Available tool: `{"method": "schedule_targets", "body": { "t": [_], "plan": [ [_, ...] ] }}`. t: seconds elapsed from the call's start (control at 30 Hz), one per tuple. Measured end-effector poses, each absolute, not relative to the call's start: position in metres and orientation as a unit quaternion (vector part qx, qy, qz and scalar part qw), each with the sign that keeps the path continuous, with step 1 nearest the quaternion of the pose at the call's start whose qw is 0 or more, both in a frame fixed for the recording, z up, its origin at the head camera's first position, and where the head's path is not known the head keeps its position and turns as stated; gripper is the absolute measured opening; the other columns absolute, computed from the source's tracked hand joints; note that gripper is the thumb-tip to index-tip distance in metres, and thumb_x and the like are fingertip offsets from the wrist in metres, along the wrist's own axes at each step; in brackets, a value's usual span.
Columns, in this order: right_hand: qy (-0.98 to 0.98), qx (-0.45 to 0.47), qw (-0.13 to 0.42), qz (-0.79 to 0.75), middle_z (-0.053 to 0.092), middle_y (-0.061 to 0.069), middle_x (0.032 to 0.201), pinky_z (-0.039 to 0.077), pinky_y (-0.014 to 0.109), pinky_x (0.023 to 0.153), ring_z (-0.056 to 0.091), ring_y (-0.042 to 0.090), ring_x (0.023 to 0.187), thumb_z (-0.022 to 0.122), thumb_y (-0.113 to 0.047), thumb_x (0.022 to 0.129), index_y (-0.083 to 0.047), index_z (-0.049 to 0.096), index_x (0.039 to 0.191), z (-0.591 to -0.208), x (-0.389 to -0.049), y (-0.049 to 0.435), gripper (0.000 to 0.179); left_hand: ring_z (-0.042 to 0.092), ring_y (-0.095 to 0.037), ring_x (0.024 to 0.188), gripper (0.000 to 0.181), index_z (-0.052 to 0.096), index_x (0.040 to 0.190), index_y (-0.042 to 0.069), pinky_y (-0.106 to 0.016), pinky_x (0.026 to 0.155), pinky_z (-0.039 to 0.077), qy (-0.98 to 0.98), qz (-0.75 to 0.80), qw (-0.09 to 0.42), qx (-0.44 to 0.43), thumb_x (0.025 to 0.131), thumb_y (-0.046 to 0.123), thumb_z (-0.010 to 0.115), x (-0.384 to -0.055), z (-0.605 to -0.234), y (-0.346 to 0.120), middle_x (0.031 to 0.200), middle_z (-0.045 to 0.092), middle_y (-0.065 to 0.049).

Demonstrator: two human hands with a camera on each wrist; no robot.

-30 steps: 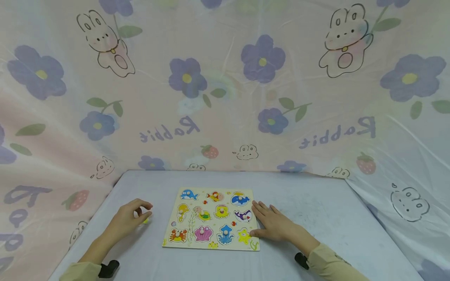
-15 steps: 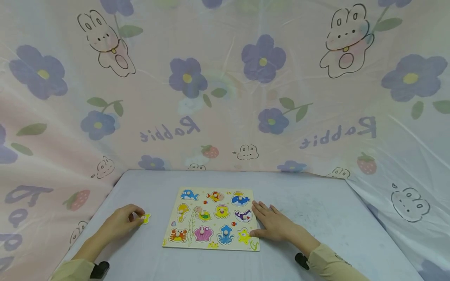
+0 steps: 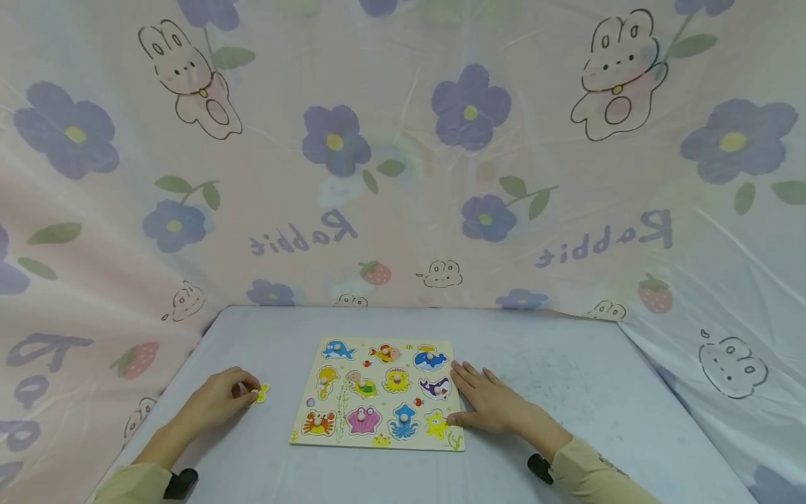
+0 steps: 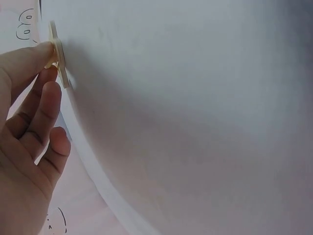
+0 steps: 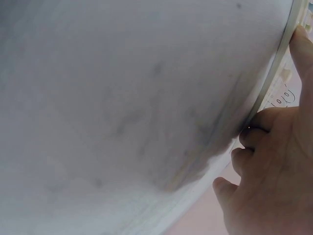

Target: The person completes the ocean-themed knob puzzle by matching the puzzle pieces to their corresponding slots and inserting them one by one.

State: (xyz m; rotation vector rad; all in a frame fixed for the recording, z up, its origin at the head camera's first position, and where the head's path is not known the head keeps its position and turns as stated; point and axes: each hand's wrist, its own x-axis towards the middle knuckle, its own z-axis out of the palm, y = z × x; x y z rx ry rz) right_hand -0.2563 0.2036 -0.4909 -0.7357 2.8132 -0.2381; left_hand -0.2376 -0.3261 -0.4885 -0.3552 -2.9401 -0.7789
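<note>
My left hand [image 3: 217,400] pinches a small yellow wooden puzzle piece [image 3: 262,393] between thumb and fingertips, left of the puzzle board. In the left wrist view this puzzle piece [image 4: 59,58] shows edge-on as flat pale wood, its knob side toward the fingers. The sea-animal puzzle board [image 3: 352,439] lies flat on the table, with several knobbed pieces on it, such as a crab [image 3: 319,423] and a pink shell [image 3: 363,419]. Fingers extended, my right hand [image 3: 492,400] rests against the board's right edge; its thumb reaches the yellow starfish [image 3: 436,423].
A white cloth covers the table [image 3: 567,392]. Behind it and at both sides hangs a curtain [image 3: 403,175] printed with rabbits and purple flowers. Each wrist wears a black device, such as the left wrist device [image 3: 181,484].
My left hand has shifted left and slightly toward the near side, and more of the yellow piece shows past its fingertips. The right hand and the board stay in place.
</note>
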Motion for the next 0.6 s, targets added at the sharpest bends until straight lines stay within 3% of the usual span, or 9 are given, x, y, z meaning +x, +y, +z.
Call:
{"method": "schedule_targets", "body": {
  "t": [0.33,0.6],
  "plan": [
    [0.959,-0.248,0.110,-0.082,0.024,0.009,0.171,0.017,0.060,0.124,0.020,0.033,0.158,0.058,-0.074,0.092,-0.007,0.033,0.162,-0.491,-0.256,0.204,0.100,0.052,-0.004,0.075,0.011,0.076,0.100,0.016,-0.024,0.061,0.045,-0.956,-0.258,0.066,-0.123,0.091,0.011,0.079,-0.233,-0.484,-0.311,0.093,0.065,0.009],
    [0.955,-0.251,0.119,-0.107,0.022,0.010,0.171,0.017,0.062,0.123,0.019,0.034,0.158,0.058,-0.070,0.094,-0.005,0.032,0.162,-0.490,-0.255,0.205,0.098,0.052,-0.001,0.078,0.013,0.076,0.099,0.023,-0.024,0.064,0.045,-0.943,-0.276,0.090,-0.166,0.092,0.014,0.081,-0.235,-0.477,-0.284,0.093,0.063,0.017]
  ]
}}
